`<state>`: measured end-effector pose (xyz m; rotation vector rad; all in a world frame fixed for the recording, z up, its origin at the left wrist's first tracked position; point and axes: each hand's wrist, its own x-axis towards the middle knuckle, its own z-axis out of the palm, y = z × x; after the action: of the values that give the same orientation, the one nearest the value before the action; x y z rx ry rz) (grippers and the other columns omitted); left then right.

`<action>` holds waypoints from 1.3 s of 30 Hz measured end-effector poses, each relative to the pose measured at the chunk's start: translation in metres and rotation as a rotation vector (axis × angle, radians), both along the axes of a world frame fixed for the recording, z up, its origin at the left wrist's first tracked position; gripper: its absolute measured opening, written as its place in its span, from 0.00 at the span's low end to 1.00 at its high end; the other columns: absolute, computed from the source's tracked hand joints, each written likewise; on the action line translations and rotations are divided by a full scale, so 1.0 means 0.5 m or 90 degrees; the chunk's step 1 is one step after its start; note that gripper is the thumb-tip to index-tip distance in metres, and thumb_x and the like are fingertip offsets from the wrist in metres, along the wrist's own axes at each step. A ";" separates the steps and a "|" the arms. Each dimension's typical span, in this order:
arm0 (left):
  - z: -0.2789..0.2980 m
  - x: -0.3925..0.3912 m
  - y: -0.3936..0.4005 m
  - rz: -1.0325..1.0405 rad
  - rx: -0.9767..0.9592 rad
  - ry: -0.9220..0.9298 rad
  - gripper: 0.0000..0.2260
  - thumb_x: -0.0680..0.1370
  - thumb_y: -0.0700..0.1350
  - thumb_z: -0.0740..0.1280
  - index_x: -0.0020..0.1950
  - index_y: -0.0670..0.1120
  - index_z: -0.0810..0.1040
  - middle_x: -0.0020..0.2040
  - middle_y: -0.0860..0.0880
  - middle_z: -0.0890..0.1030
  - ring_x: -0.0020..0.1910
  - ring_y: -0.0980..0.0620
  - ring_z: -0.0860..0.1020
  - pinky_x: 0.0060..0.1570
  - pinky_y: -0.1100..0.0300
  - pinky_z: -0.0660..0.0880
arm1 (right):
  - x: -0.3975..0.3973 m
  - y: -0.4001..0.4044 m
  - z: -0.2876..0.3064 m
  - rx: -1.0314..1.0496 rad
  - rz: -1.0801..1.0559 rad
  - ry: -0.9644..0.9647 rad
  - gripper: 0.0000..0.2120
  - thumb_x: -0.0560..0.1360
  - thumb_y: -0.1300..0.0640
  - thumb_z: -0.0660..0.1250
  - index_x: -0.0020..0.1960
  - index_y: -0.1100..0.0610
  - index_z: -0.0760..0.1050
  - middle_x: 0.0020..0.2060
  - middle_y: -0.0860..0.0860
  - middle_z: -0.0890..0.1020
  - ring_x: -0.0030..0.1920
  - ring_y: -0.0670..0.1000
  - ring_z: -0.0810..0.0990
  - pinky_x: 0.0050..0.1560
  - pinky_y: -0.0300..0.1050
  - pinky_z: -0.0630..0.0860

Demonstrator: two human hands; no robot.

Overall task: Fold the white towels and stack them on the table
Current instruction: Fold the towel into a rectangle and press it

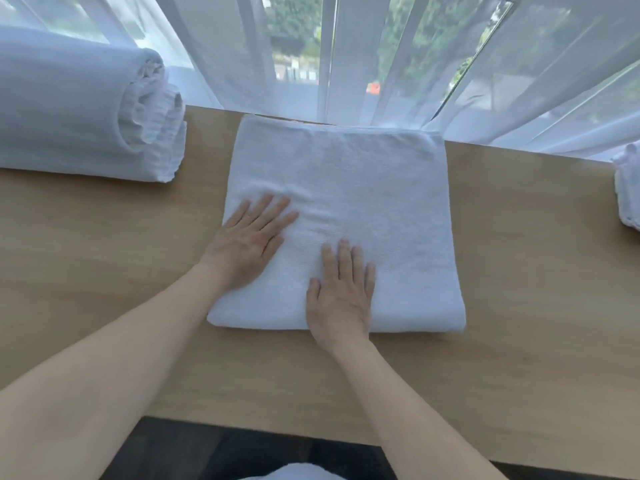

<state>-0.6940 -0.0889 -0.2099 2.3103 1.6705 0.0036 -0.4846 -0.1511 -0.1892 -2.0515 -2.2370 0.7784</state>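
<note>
A folded white towel (374, 202) lies flat as a thick rectangle in the middle of the wooden table (519, 306). My left hand (249, 242) rests flat on the towel's left part, fingers straight and spread. On the towel's near edge my right hand (341, 294) presses down, also with straight fingers. Neither hand grips the cloth.
A large rolled white towel (79, 109) lies at the table's far left. Another white towel (628, 192) shows partly at the right edge. Sheer white curtains (519, 64) hang behind the table's far edge. White cloth (294, 472) shows at the bottom, below the table's near edge.
</note>
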 end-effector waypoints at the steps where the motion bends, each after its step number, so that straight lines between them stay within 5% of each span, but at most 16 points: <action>1: 0.004 0.028 -0.011 0.059 -0.008 -0.028 0.25 0.83 0.54 0.44 0.81 0.55 0.53 0.82 0.55 0.51 0.81 0.54 0.42 0.79 0.51 0.39 | 0.007 0.010 0.004 0.020 -0.009 0.023 0.28 0.81 0.50 0.47 0.81 0.51 0.54 0.81 0.53 0.53 0.81 0.56 0.48 0.78 0.56 0.43; 3: 0.006 0.113 -0.062 0.213 -0.004 -0.083 0.26 0.82 0.54 0.46 0.81 0.51 0.56 0.82 0.51 0.54 0.81 0.49 0.48 0.79 0.49 0.42 | 0.040 0.042 0.001 0.081 0.013 0.056 0.27 0.80 0.50 0.47 0.79 0.51 0.62 0.79 0.53 0.63 0.78 0.57 0.60 0.76 0.56 0.52; 8: -0.010 0.217 -0.134 0.344 0.006 -0.001 0.31 0.81 0.59 0.49 0.83 0.51 0.49 0.83 0.51 0.47 0.82 0.49 0.45 0.79 0.49 0.41 | 0.182 0.184 -0.038 0.074 0.343 -0.057 0.27 0.82 0.39 0.43 0.81 0.39 0.48 0.82 0.44 0.48 0.81 0.49 0.45 0.79 0.56 0.37; 15: -0.020 0.211 -0.128 0.326 0.043 0.004 0.31 0.79 0.56 0.52 0.82 0.50 0.53 0.83 0.49 0.52 0.81 0.47 0.50 0.79 0.44 0.50 | 0.243 0.426 -0.034 0.039 0.020 -0.116 0.28 0.84 0.42 0.44 0.82 0.41 0.42 0.81 0.44 0.40 0.81 0.50 0.37 0.79 0.57 0.36; 17: -0.022 0.206 -0.127 0.325 0.053 0.003 0.32 0.79 0.56 0.54 0.82 0.49 0.55 0.82 0.48 0.54 0.81 0.47 0.51 0.78 0.42 0.52 | 0.200 0.410 -0.022 0.090 0.032 -0.108 0.29 0.83 0.42 0.46 0.82 0.44 0.42 0.82 0.46 0.41 0.81 0.52 0.37 0.78 0.58 0.34; 21: -0.020 0.204 -0.126 0.314 0.076 0.007 0.31 0.78 0.55 0.55 0.81 0.47 0.59 0.82 0.47 0.57 0.81 0.46 0.54 0.78 0.42 0.53 | 0.151 0.352 -0.035 0.125 0.292 -0.098 0.30 0.81 0.37 0.44 0.81 0.40 0.45 0.82 0.46 0.47 0.81 0.52 0.43 0.78 0.56 0.35; 27: -0.020 0.202 -0.126 0.307 0.074 0.001 0.32 0.77 0.55 0.56 0.81 0.48 0.59 0.82 0.47 0.57 0.81 0.46 0.54 0.78 0.42 0.52 | 0.190 0.511 -0.025 0.040 0.089 -0.173 0.31 0.83 0.38 0.41 0.82 0.46 0.41 0.82 0.47 0.42 0.81 0.51 0.37 0.78 0.56 0.33; 35: -0.018 0.205 -0.125 0.305 0.053 0.016 0.30 0.80 0.53 0.54 0.82 0.49 0.56 0.82 0.48 0.55 0.81 0.45 0.51 0.77 0.41 0.52 | 0.073 0.133 -0.025 0.149 0.076 -0.024 0.31 0.83 0.42 0.50 0.82 0.54 0.55 0.81 0.55 0.54 0.81 0.57 0.50 0.79 0.62 0.46; 39: -0.018 0.172 -0.110 0.053 0.039 0.038 0.26 0.84 0.53 0.48 0.82 0.50 0.54 0.82 0.50 0.54 0.81 0.44 0.50 0.76 0.39 0.52 | 0.071 0.063 -0.054 0.144 0.061 -0.070 0.30 0.83 0.43 0.50 0.82 0.51 0.52 0.82 0.52 0.51 0.82 0.54 0.45 0.79 0.62 0.49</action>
<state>-0.6080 -0.1441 -0.2189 2.3052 1.8190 0.0027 -0.4493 -0.1196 -0.2163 -1.9403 -2.3685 0.4020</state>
